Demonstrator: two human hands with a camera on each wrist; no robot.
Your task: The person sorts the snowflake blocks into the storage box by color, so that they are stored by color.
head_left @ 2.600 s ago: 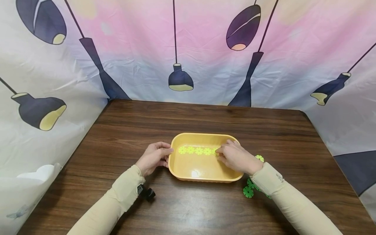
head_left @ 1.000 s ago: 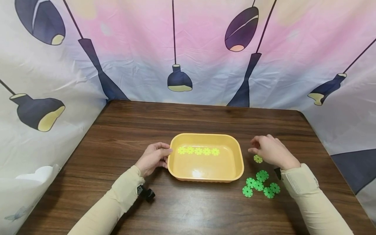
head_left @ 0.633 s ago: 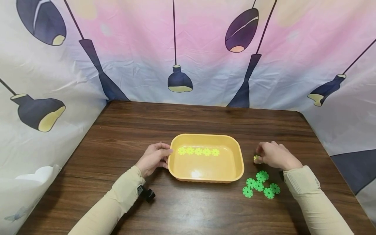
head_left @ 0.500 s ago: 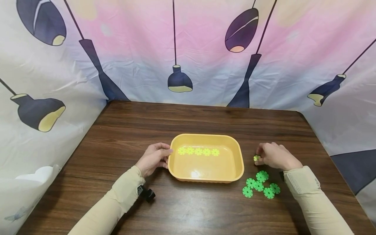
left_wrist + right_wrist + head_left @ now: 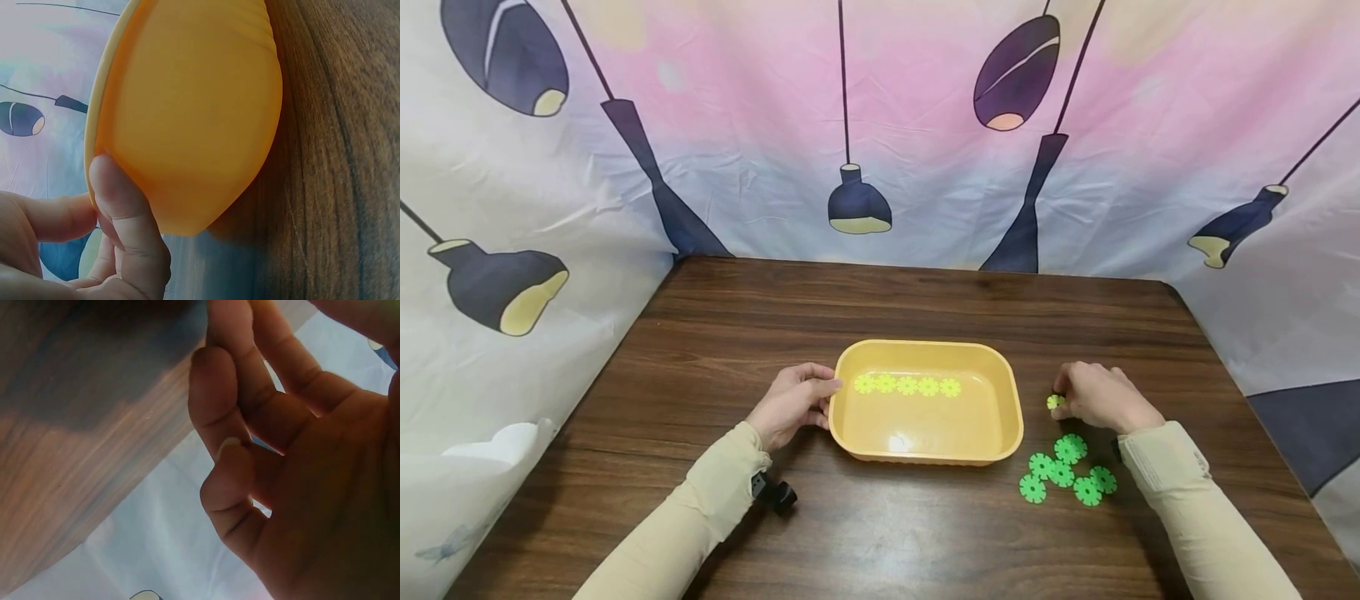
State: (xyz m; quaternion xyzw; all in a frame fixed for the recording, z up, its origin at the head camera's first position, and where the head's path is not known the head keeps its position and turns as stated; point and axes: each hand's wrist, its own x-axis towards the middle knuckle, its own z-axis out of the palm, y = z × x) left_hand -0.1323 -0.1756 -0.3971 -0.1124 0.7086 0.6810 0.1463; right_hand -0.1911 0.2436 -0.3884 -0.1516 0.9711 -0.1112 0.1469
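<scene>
My left hand grips the left end of a yellow plastic tray, thumb at the rim and fingers against the outside; the left wrist view shows the tray wall close up. Inside, a row of several yellow snowflake-shaped interlocking discs lies along the far side. To the right of the tray, my right hand pinches another yellow disc at the table surface, partly covered by the fingertips. In the right wrist view, the curled fingers show, but that disc is hidden.
Several green snowflake discs lie in a loose, partly overlapping cluster just below the right hand. A black wrist camera juts from the left wrist. The dark wooden table meets a printed fabric backdrop at its far edge.
From the tray, my right hand has moved right and come down on the yellow disc on the table, leaving a disc at the row's right end. The left hand stays on the tray.
</scene>
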